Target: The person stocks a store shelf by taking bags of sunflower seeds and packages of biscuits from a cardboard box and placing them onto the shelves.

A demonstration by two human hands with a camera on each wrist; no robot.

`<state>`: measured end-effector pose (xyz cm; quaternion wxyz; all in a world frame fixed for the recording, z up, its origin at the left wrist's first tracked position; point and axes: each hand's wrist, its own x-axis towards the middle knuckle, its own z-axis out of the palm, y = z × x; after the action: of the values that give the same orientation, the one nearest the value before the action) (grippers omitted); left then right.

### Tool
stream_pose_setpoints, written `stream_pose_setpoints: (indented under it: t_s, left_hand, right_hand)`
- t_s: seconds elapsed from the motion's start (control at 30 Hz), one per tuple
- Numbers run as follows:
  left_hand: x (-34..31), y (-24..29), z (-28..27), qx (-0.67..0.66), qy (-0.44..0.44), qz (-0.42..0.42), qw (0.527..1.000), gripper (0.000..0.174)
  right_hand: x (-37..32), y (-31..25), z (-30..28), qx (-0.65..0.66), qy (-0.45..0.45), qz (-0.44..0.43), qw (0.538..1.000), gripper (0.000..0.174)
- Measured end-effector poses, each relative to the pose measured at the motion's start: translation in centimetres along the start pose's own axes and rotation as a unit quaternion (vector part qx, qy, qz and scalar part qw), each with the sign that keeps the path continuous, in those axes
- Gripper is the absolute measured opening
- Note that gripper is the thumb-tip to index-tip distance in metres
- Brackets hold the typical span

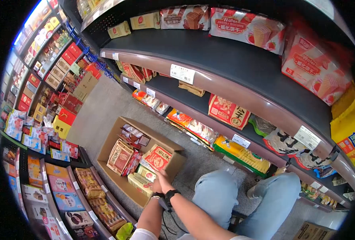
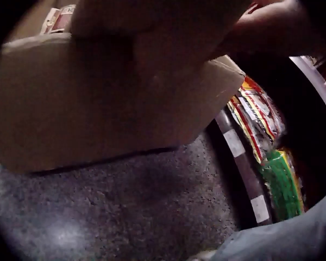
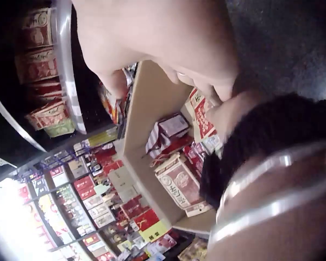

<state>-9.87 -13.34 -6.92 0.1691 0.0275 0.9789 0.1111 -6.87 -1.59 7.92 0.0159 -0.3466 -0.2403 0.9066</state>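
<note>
In the head view, my left hand and right hand are close together at the near right side of an open cardboard box. Cream packets lie beside the hands, next to a red-and-cream packet; more packets fill the left part. The right wrist view has my right hand above the box with fingers loosely bent, holding nothing visible. Its fingers overlap my left hand, whose own fingers are mostly hidden. Whether the left hand holds anything cannot be told.
Shelving with wafer packs curves along the right, with lower rows of bagged food. A snack shelf borders the box's left side. Grey floor lies beyond it. Jeans-covered knees are close to the box.
</note>
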Motion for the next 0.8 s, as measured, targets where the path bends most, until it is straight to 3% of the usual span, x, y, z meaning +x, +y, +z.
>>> stream_pose_setpoints:
  t_s: [0.03, 0.2, 0.3, 0.4, 0.43, 0.5, 0.53, 0.67, 0.73, 0.8]
  left_hand:
    - [1.1, -1.0, 0.3, 0.013, 0.006, -0.021, 1.000, 0.045]
    - [0.5, -2.0, -1.5, 0.011, -0.017, -0.026, 0.999, 0.043]
    - [-1.1, -3.5, -2.1, -0.016, -0.037, 0.007, 0.999, 0.042]
    - [-3.3, -6.2, -2.2, -0.125, -0.054, 0.054, 0.989, 0.043]
    - [-3.8, -7.5, -2.2, -0.190, -0.056, 0.073, 0.977, 0.043]
    - [-4.4, -10.3, -2.4, -0.118, -0.084, 0.125, 0.981, 0.043]
    - [-4.9, -11.6, -2.6, 0.101, -0.094, 0.167, 0.976, 0.044]
    - [-10.1, -9.1, -6.3, 0.051, -0.028, 0.032, 0.998, 0.045]
    - [-10.5, -8.8, -6.2, 0.062, -0.019, 0.012, 0.998, 0.043]
    - [-10.8, -8.0, -6.8, 0.048, -0.038, -0.011, 0.998, 0.045]
  right_hand:
    - [-4.1, -4.1, 2.8, 0.005, 0.008, 0.046, 0.999, 0.038]
    - [-3.8, -3.3, 8.0, -0.060, -0.146, -0.100, 0.982, 0.042]
    - [-6.0, -6.7, 10.2, -0.024, -0.279, -0.098, 0.955, 0.047]
    - [-7.6, -8.7, 10.0, -0.027, -0.328, -0.069, 0.942, 0.039]
    - [-8.0, -9.2, 9.6, -0.054, -0.332, -0.080, 0.938, 0.036]
    - [-8.3, -9.5, 8.4, -0.068, -0.305, -0.110, 0.943, 0.034]
    - [-8.3, -9.3, 7.8, -0.070, -0.286, -0.125, 0.948, 0.032]
    - [-10.2, -10.4, 6.4, -0.013, -0.244, -0.172, 0.954, 0.025]
    - [-11.3, -12.4, 6.2, -0.047, -0.226, -0.246, 0.941, 0.021]
    - [-13.4, -15.6, 6.9, -0.118, -0.182, -0.413, 0.885, 0.017]
